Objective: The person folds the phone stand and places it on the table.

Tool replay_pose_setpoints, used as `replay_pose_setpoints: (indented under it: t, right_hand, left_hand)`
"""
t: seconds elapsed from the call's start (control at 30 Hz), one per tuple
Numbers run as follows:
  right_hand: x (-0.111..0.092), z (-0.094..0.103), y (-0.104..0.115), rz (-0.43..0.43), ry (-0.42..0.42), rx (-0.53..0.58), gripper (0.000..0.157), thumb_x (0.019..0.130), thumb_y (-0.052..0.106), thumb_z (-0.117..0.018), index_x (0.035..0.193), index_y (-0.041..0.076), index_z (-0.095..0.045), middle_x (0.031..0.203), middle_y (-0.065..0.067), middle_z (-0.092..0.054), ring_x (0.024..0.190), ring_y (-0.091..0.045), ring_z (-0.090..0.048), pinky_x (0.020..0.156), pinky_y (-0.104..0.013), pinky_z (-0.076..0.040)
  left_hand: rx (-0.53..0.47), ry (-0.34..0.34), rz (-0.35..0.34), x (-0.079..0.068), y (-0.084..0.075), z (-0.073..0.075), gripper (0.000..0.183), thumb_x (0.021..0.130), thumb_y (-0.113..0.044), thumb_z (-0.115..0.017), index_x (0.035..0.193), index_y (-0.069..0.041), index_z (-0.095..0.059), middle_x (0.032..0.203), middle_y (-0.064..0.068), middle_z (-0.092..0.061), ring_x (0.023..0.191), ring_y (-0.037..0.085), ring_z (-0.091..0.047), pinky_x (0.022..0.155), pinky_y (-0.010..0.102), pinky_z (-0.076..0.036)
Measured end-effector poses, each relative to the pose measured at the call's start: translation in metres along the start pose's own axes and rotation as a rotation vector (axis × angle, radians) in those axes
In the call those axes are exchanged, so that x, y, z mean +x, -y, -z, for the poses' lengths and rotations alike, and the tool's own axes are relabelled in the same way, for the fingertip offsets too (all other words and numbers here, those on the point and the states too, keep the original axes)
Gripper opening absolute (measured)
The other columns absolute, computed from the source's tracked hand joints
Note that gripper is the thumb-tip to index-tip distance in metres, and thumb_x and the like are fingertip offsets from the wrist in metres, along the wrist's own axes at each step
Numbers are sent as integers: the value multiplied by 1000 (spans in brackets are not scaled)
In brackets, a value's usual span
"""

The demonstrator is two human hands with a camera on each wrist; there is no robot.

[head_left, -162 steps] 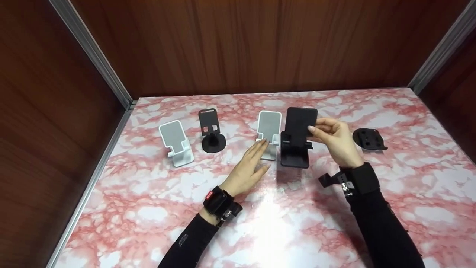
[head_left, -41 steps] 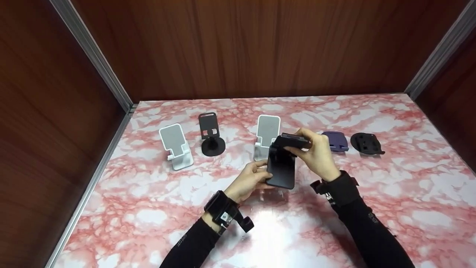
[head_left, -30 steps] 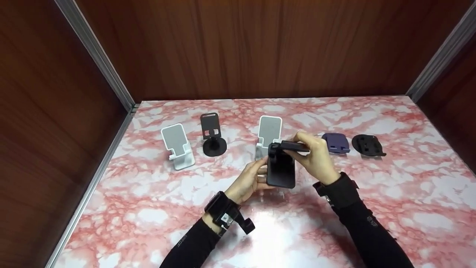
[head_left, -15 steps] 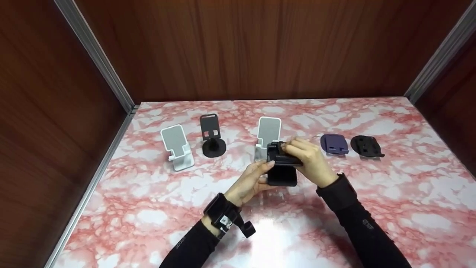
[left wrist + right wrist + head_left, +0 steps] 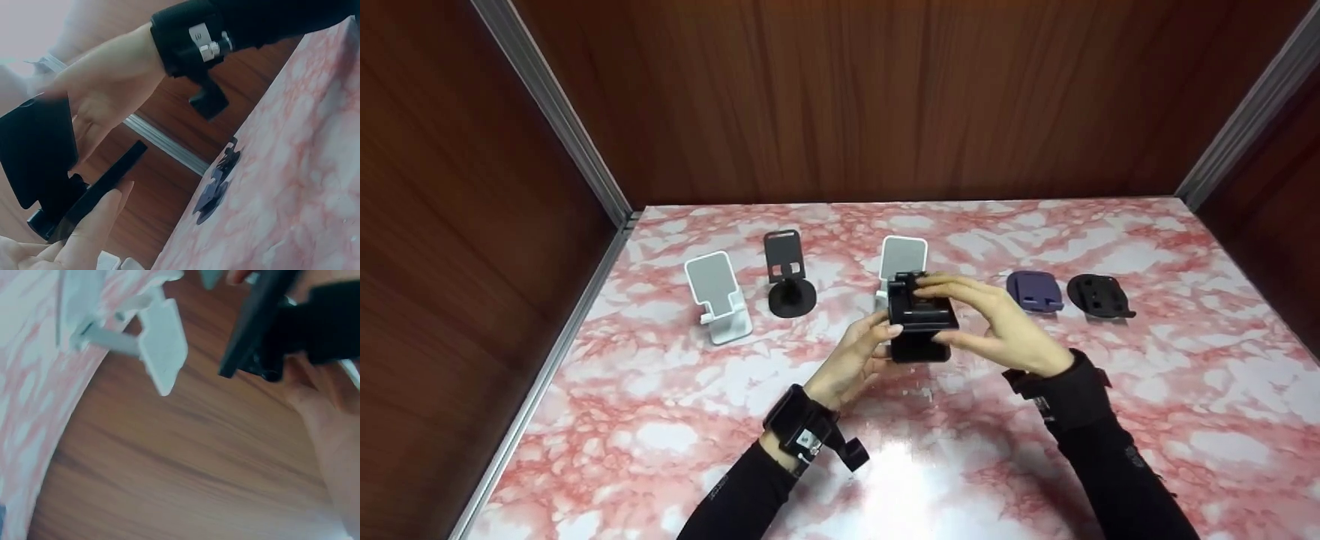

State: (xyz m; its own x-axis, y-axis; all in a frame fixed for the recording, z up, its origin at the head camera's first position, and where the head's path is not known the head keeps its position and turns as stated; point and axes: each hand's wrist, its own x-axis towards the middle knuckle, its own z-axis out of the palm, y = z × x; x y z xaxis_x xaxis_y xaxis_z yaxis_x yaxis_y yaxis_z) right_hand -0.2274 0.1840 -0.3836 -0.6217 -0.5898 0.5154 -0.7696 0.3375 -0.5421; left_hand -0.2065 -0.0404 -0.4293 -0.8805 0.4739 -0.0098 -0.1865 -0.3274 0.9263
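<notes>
In the head view both hands are at a black phone stand [image 5: 919, 349], raised off the table and partly folded, its upper plate tilted down over its base. My left hand [image 5: 851, 360] grips it from the left, thumb on the near left edge. My right hand [image 5: 997, 322] has fingers over the top near the hinge and thumb at the plate's front right edge. In the left wrist view the black plate [image 5: 36, 149] and base [image 5: 104, 188] stand apart at an angle. In the right wrist view the stand [image 5: 259, 326] is dark and blurred.
Behind the hands stands a white phone stand [image 5: 904, 255], partly covered. To the left are another white stand [image 5: 716, 289] and a black round-based stand [image 5: 787, 277]. Folded purple [image 5: 1035, 291] and black [image 5: 1101, 295] stands lie right on the marbled table [image 5: 660, 435]. Wooden panels [image 5: 885, 97] enclose the table.
The black stand, standing unfolded beside the white one at first, has been lifted toward me and its plate folded down. Lately my right fingers have straightened somewhat over its top.
</notes>
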Motion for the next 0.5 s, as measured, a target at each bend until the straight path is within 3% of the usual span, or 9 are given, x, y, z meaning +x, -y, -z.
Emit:
replay_pose_setpoints:
  t: [0.13,0.27,0.37,0.5]
  right_hand:
    - [-1,6,5,-205,21,100,50,97,14,-62,145,13,-50,152,-8,-46,142,-24,-41,120,-40,-32]
    - [-3,9,6,-434,52,202,67,97,23,-64,155,12,-33,157,-14,-36,142,-33,-40,118,-48,-34]
    - [-4,10,4,-506,96,244,72,97,26,-64,157,12,-26,154,-18,-41,136,-37,-48,112,-51,-42]
    - [-3,10,1,-538,130,275,67,97,27,-63,153,6,-34,144,-20,-54,126,-33,-58,100,-35,-53]
  left_hand:
    - [40,-2,-33,0,-3,2,86,81,-30,-62,152,4,-27,116,10,-70,90,9,-69,79,22,-56]
    - [73,5,-57,0,-4,6,89,81,-30,-63,153,4,-23,137,22,-58,99,12,-68,92,31,-57]
    - [79,9,-65,0,-5,7,87,82,-26,-63,154,3,-23,143,22,-53,103,14,-68,97,35,-55]
    - [76,15,-70,0,-6,8,85,81,-25,-64,153,1,-26,143,22,-53,107,17,-67,100,38,-54]
